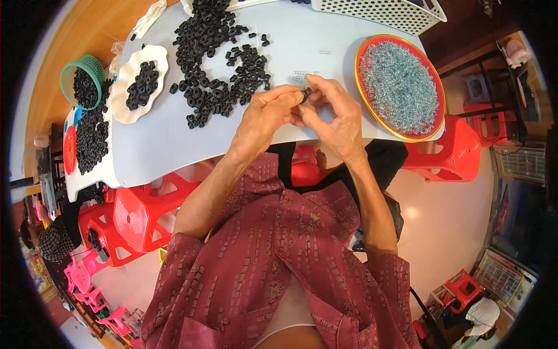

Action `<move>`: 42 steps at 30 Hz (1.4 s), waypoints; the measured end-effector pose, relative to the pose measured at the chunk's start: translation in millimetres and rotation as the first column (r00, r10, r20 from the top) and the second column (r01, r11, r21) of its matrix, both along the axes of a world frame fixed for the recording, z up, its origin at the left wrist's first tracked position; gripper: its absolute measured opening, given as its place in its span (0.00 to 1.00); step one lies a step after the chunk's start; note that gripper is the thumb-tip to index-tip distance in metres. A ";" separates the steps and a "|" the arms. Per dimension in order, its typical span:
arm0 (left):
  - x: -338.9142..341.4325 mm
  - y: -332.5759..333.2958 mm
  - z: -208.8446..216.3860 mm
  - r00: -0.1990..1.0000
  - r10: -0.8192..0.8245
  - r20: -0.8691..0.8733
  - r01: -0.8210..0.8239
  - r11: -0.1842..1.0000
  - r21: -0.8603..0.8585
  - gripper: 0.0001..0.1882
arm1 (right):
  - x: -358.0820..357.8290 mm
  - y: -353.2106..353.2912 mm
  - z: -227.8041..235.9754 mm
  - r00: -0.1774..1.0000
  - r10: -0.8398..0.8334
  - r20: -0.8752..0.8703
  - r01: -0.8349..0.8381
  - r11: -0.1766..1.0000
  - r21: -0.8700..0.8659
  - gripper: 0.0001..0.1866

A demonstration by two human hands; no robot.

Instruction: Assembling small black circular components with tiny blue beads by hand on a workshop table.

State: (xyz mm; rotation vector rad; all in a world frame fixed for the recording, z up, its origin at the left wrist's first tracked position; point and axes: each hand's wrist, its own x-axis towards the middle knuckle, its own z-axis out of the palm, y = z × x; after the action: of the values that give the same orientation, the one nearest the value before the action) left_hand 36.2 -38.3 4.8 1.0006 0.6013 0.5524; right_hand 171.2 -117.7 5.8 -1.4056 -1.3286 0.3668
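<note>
Over the near edge of the table, my left hand [264, 116] and my right hand [338, 123] meet at the fingertips. Between them is a small black plastic piece [306, 93], pinched by the thumb and fingers of both hands. Its far side is covered by my fingers, so any smaller part there cannot be seen. A heap of similar black pieces [203, 93] spreads over the table left of my hands. To their right, a round red tray [359, 75] with a yellow rim is filled with small silvery pieces [401, 87] that look like springs.
On the left stand a white wavy-edged plate [121, 93] and a green mesh basket [65, 87], both with black pieces. A white perforated basket [378, 18] sits at the table's far edge. Red stools [142, 218] stand below the table; another [456, 154] is at its right.
</note>
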 end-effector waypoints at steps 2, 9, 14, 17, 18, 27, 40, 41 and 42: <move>1.6 -0.1 3.4 1.000 -0.001 0.011 0.001 1.000 -0.026 0.14 | -2.1 -0.6 1.6 0.998 -0.018 0.066 0.019 1.000 -0.019 0.23; -1.3 4.4 4.3 0.999 -0.043 0.011 0.043 0.999 0.011 0.14 | -9.1 1.1 -6.9 0.995 -0.056 0.080 0.059 0.997 -0.040 0.21; -4.1 14.1 -0.5 0.988 -0.148 0.047 0.150 0.988 -0.037 0.14 | -10.4 3.2 -8.2 0.985 -0.083 0.152 0.088 0.996 -0.028 0.18; -3.2 13.9 -2.2 0.986 -0.168 -0.010 0.168 0.986 0.010 0.12 | -13.8 3.0 -8.0 0.971 -0.100 0.216 0.095 0.995 0.031 0.17; -3.1 11.4 -3.1 0.990 -0.141 0.000 0.141 0.990 0.019 0.13 | -14.2 1.9 -8.0 0.971 -0.098 0.218 0.094 0.995 0.028 0.17; -3.6 11.4 -5.3 0.991 -0.136 0.013 0.136 0.991 0.012 0.14 | -9.6 1.9 -6.5 0.987 -0.051 0.151 0.060 0.997 -0.055 0.20; -1.8 18.1 1.8 0.977 -0.214 -0.005 0.214 0.975 0.051 0.16 | -6.3 4.3 -0.9 0.974 -0.036 0.225 0.057 0.995 -0.087 0.18; -2.5 16.8 -3.3 0.981 -0.195 -0.004 0.195 0.979 0.056 0.16 | -5.7 7.1 3.0 0.977 -0.017 0.214 0.031 0.998 -0.063 0.16; -3.4 15.1 -6.8 0.992 -0.122 0.042 0.123 0.992 0.000 0.16 | -5.7 9.0 10.2 0.982 -0.012 0.189 0.029 0.996 -0.087 0.15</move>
State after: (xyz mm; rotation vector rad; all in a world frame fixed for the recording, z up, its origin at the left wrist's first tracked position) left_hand 32.8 -23.2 -2.0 1.0140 0.4993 0.4628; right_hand 165.4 -108.7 16.0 -1.5582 -1.4645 0.2878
